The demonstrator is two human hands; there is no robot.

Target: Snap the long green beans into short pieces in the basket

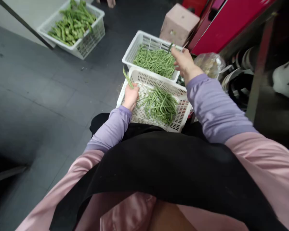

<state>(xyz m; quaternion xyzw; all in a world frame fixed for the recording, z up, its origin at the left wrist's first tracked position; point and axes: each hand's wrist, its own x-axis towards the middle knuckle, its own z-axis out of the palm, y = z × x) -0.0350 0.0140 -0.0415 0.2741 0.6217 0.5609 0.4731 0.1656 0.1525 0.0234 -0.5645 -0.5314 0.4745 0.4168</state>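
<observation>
In the head view, dark grey tiled floor (pixel 62 109) spreads left, a glossy red panel (pixel 233 30) standing at upper right. A green pod (pixel 126 77) is pinched in the left hand (pixel 131 96), its tip jutting past the fingers, beside the green beans (pixel 161 106) in the near basket (pixel 159 81). The right hand (pixel 184 62), fingers slightly curled, is over the far basket's (pixel 131 53) right edge; whether it grips anything I cannot tell.

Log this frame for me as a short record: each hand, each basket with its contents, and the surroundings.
Left hand: holds slender green beans at the near basket's left side
Right hand: at the far basket's right end; grip unclear
Near basket: white, slatted; loose bean pile
Far basket: white; more beans
Third basket: white, set apart on the floor; thicker green pods
Surroundings: pink block, clear plastic bag
</observation>
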